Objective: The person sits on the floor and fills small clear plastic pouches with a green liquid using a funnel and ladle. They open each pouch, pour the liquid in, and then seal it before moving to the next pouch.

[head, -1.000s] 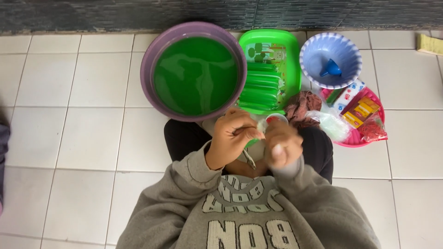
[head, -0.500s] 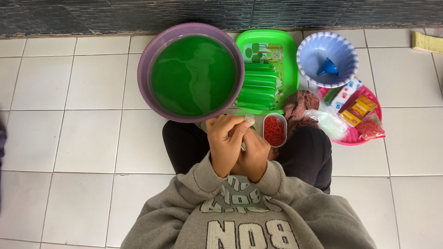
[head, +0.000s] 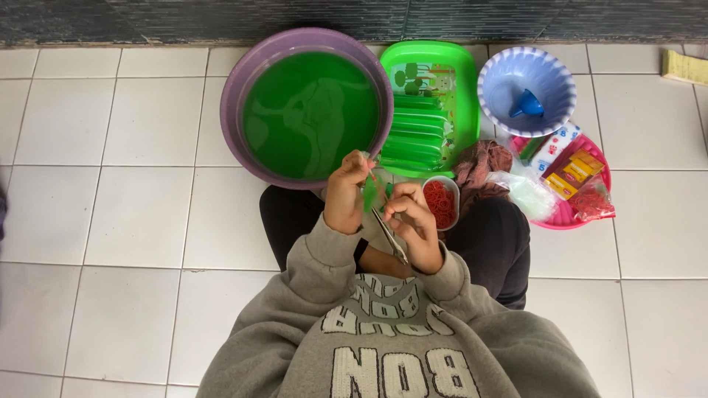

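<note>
holding a thin green packet [head: 369,193] upright over the lap, left hand [head: 345,195] had its fingers pinched on the top end. right hand [head: 413,225] fingers were clenched around slim metal scissors [head: 389,237], blades angled at the packet. risk, as i judged it: soft filled plastic could slip or burst and spill onto the floor tiles; the purple basin [head: 243,88] of green liquid sat just beside the knee, easy to bump. small clear cup of red rubber bands [head: 441,200] close by, green tray [head: 464,81] of glossy packets behind.
</note>
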